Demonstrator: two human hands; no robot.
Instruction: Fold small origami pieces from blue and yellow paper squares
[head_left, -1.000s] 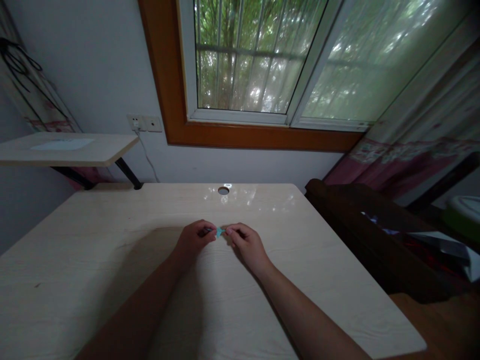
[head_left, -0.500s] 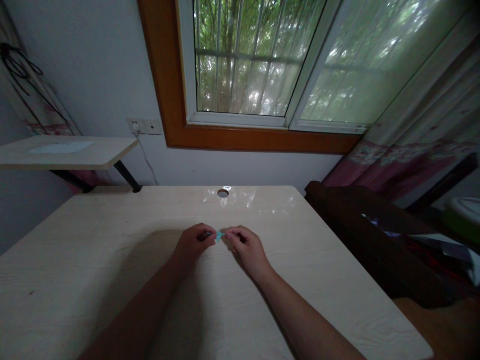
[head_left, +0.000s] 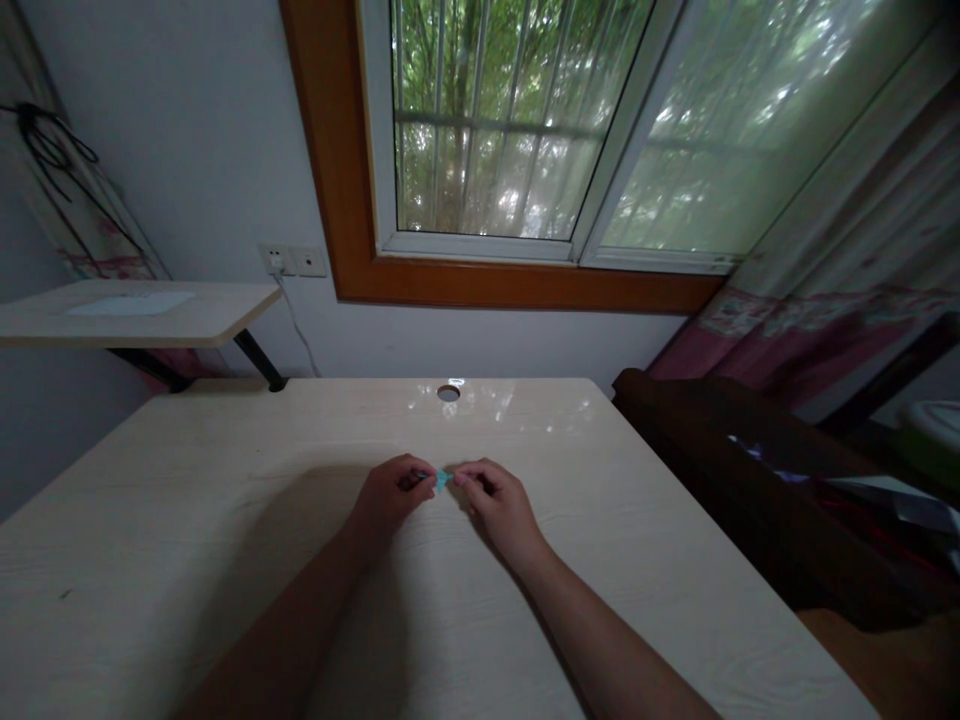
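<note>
A small turquoise piece point(head_left: 442, 480), thin and pointed like folded paper, spans the gap between my fingertips just above the desk; it is too small to tell its kind. My left hand point(head_left: 391, 495) is closed in a pinch on its left side, with a dark slim bit showing between thumb and forefinger. On the other side, my right hand point(head_left: 496, 500) pinches the piece's narrow right tip, the other fingers curled in. Part of the piece is hidden by the fingers of both hands.
Both forearms lie over a pale wood desk point(head_left: 615, 580) with a round cable hole point(head_left: 448, 394) at its far edge. A raised shelf point(head_left: 225, 307) holding a white sheet point(head_left: 131, 303) stands at the left. Right of the desk is dark wooden furniture point(head_left: 705, 450) with items on it.
The view has tilted a little, so everything sits slightly lower in the picture. Both hands keep their pinch on the turquoise piece, with hardly any change in pose.
</note>
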